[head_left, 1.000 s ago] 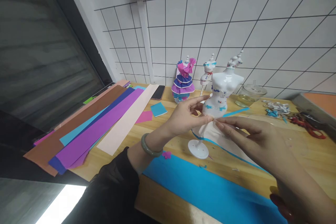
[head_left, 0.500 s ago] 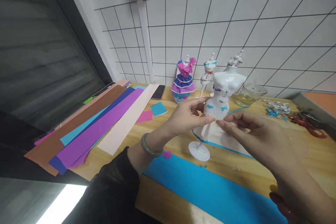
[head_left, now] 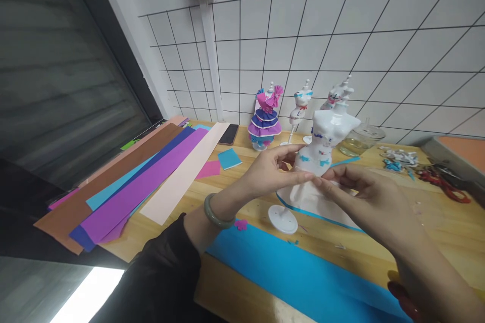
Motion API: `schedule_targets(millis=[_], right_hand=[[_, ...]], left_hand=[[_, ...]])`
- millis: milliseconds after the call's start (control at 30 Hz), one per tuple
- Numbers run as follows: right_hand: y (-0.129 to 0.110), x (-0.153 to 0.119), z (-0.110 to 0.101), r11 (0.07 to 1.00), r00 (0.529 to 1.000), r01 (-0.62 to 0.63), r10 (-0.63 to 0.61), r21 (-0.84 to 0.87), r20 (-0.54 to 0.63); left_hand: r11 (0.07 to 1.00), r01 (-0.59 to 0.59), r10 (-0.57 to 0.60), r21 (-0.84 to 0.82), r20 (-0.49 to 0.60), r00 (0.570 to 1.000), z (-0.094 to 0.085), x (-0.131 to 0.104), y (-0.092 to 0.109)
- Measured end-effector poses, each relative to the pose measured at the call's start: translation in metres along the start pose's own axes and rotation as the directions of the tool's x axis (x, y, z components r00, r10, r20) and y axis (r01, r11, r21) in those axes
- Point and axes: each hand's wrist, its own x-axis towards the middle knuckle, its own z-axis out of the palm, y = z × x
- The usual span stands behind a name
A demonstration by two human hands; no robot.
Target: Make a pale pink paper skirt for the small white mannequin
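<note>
Right hand (head_left: 369,198) partly hides blue-edged pale skirt (head_left: 306,195).

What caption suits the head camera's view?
Left hand holds a white mannequin; right hand pinches a pale, blue-edged sheet at its hips.

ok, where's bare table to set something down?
Bare wood: right of the right hand, this side of the red scissors. Smaller patch between the pale strip and the green bracelet. Crowded: paper strips at left, small mannequins at back, left hand, white mannequin and pale paper mid-table, blue sheet up front.
</note>
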Motion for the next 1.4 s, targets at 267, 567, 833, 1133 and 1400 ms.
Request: schedule_targets(millis=[267, 567, 833, 1133, 1400], right_hand=[[0.013, 0.0, 0.005, 0.996, 0.999, 0.032, -0.029, -0.081, 0.035], [0.005, -0.004, 0.008, 0.716, 0.751, 0.636, -0.66, -0.29, 0.019], [-0.002, -0.011, 0.023, 0.452, 0.52, 0.808, -0.848, -0.378, 0.098], [-0.003, -0.012, 0.024, 0.522, 0.563, 0.815, -0.816, -0.25, 0.131], [0.014, -0.011, 0.007, 0.908, 0.854, 0.416, -0.412, -0.06, -0.317]], left_hand=[[0.984, 0.108, -0.119, -0.142, -0.066, 0.991, 0.003, 0.001, -0.002], [0.924, 0.168, -0.252, -0.343, -0.216, 0.943, -0.005, 0.008, -0.004], [0.881, 0.196, -0.31, -0.43, -0.214, 0.926, -0.004, 0.009, -0.003], [0.899, 0.201, -0.28, -0.39, -0.157, 0.947, -0.012, 0.008, 0.0], [0.935, 0.162, -0.196, -0.314, -0.078, 0.978, -0.013, 0.005, 0.007]])
